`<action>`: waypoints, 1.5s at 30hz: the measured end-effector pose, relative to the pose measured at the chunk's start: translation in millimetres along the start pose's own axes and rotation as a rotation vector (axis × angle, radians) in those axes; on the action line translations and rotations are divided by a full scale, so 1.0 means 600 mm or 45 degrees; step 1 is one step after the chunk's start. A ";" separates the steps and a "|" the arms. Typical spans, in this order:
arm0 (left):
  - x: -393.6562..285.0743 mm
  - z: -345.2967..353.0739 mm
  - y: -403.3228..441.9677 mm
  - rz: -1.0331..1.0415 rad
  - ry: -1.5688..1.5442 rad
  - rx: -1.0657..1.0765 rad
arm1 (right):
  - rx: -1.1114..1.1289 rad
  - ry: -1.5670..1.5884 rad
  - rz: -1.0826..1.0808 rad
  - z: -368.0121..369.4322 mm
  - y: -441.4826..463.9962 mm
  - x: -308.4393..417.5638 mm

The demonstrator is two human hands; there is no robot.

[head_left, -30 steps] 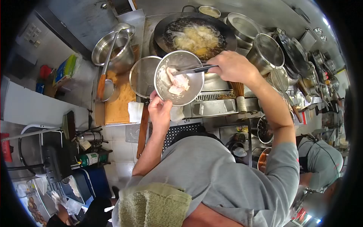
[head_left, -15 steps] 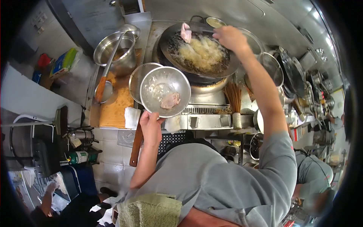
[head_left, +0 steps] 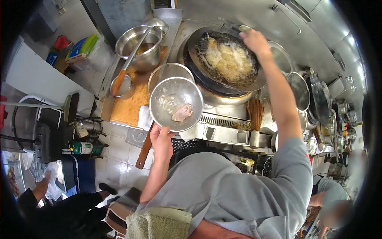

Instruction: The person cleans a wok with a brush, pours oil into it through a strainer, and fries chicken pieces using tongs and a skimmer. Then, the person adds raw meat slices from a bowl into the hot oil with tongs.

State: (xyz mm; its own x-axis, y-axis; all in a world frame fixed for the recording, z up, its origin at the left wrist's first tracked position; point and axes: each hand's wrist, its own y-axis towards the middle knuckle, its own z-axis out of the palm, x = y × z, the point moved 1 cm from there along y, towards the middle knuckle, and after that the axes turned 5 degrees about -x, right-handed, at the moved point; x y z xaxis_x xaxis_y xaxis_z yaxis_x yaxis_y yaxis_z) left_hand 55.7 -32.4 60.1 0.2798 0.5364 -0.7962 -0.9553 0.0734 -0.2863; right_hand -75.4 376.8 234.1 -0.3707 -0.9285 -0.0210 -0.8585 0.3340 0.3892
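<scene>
Left hand [head_left: 161, 139]: fingers closed on the near rim of the steel bowl [head_left: 159, 112]. Right hand [head_left: 256, 41]: fingers curled above the wok [head_left: 254, 85]; blur prevents telling their grip. Sound practice, in my judgement: bowl level and close to the wok, right fingers clear of the bubbling oil [head_left: 248, 71]. The raw piece [head_left: 182, 113] lies inside the bowl, pinkish, moist-looking, lightly coated; golden pieces [head_left: 229, 57] sit in foaming oil.

Live, I see a bamboo brush [head_left: 254, 115] right of centre | steel pot [head_left: 146, 60] at left, wooden-handled ladle [head_left: 118, 82] across it | green canister [head_left: 82, 148], lower left!
</scene>
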 end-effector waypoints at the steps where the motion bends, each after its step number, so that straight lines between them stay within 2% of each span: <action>1: 0.003 -0.004 0.004 0.007 0.026 -0.004 | -0.113 0.028 -0.091 -0.037 -0.023 -0.003; 3: 0.006 -0.007 0.017 0.058 0.023 0.061 | -0.206 0.304 -0.295 -0.130 -0.094 0.011; 5: 0.002 0.005 0.024 0.124 0.035 0.123 | 0.045 0.405 -0.418 -0.193 -0.160 0.028; 7: -0.006 0.023 0.028 0.122 0.023 0.165 | 0.123 0.406 -0.607 -0.224 -0.235 0.063; 9: -0.007 0.030 0.029 0.142 0.053 0.240 | 0.249 0.281 -0.760 -0.239 -0.299 0.107; 10: -0.004 0.033 0.029 0.166 0.090 0.285 | 0.356 0.203 -0.727 -0.227 -0.320 0.111; 15: 0.001 0.046 0.009 0.342 0.202 0.535 | 0.281 0.077 -0.813 -0.173 -0.383 0.133; 16: 0.009 0.044 0.012 0.538 0.295 0.587 | 0.268 0.090 -0.849 -0.170 -0.389 0.131; 19: 0.012 0.040 0.002 0.158 0.158 0.554 | 0.282 0.006 -0.843 -0.179 -0.401 0.134; 20: 0.012 0.040 0.000 0.155 0.183 0.568 | 0.349 -0.111 -0.854 -0.186 -0.400 0.138; 23: 0.020 0.037 0.002 0.119 0.081 0.606 | 0.416 -0.097 -0.823 -0.204 -0.394 0.134; 26: 0.037 0.035 0.016 0.136 0.095 0.598 | 0.263 0.112 -0.729 -0.219 -0.375 0.100; 29: 0.010 0.058 -0.006 -0.087 0.045 0.530 | 0.303 0.185 -0.579 -0.249 -0.338 0.085; 32: 0.015 0.066 -0.009 -0.131 0.066 0.457 | 0.221 0.285 -0.591 -0.230 -0.309 0.047; 35: 0.011 0.091 -0.010 -0.189 0.046 0.389 | 0.171 0.485 -0.455 -0.220 -0.267 0.004; 36: 0.011 0.091 -0.009 -0.178 0.033 0.386 | 0.243 0.466 -0.338 -0.220 -0.241 -0.016; 39: 0.009 0.081 -0.010 -0.121 0.019 0.358 | 0.165 0.375 -0.164 -0.180 -0.150 -0.075; 42: 0.001 0.078 -0.025 -0.083 0.094 0.238 | 0.132 0.083 -0.088 -0.068 -0.060 -0.126; 45: -0.001 0.070 -0.047 -0.063 0.073 0.172 | 0.289 -0.127 0.104 0.030 -0.019 -0.112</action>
State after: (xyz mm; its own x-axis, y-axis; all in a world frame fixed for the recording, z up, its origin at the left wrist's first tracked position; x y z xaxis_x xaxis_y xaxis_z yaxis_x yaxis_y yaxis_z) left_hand 78.6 0.7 91.2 0.3282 0.4804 -0.8133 -0.9432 0.2128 -0.2550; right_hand -47.2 438.4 214.5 -0.4652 -0.8803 -0.0929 -0.8778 0.4452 0.1768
